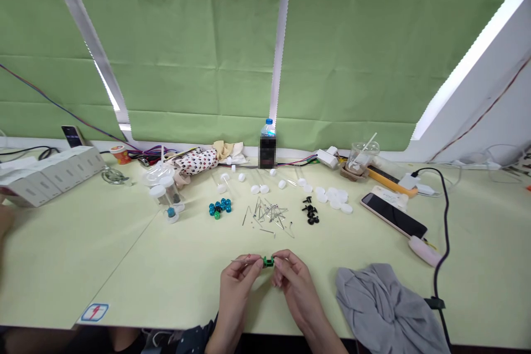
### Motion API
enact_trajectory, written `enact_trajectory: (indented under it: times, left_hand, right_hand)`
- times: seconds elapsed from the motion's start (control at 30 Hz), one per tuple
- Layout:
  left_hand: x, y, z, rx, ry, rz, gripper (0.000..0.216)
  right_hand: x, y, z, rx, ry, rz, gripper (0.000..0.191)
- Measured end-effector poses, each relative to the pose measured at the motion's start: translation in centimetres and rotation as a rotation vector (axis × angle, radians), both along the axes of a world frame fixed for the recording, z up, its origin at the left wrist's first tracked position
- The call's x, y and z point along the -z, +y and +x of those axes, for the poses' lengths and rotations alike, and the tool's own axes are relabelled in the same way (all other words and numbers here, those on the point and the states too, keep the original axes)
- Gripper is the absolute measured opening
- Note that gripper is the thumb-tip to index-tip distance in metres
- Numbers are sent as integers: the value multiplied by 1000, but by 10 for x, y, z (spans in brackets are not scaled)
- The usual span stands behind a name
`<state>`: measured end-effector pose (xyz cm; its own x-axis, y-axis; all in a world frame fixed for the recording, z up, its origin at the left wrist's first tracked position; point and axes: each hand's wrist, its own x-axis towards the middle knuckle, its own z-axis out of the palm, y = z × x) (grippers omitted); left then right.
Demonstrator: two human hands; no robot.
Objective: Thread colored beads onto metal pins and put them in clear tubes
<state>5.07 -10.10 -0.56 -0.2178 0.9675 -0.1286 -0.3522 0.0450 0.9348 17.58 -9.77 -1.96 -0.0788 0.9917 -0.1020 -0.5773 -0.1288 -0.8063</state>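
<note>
Between my fingertips, just above the near part of the table, is a small green spool-shaped part point(269, 261) with a dark middle. My left hand point(240, 283) pinches its left end and also has a thin pale rod point(240, 260) sticking out to the left. The right end is pinched by my right hand point(295, 282). Beyond my hands lies a pile of thin bent metal wires point(271, 213). Blue beads point(219, 206) with a green one sit to the left of the wires, and black screw-like pieces point(310, 211) to the right.
White round caps point(334, 197) and clear tubes lie farther back. Lidded clear jars point(168, 199) stand left, a bottle point(267, 144) at the back. On the right are a phone point(394, 214), a black cable point(446, 221) and grey cloth point(385, 307). Another person's hand point(5, 218) shows far left.
</note>
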Motion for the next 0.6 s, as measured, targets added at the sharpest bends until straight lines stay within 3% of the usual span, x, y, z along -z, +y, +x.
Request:
enact_trajectory:
  times: [0.6]
  left_hand:
    - [-1, -1, 1, 13, 18, 12, 18]
  right_hand:
    - [-6, 0, -2, -61, -39, 17, 29]
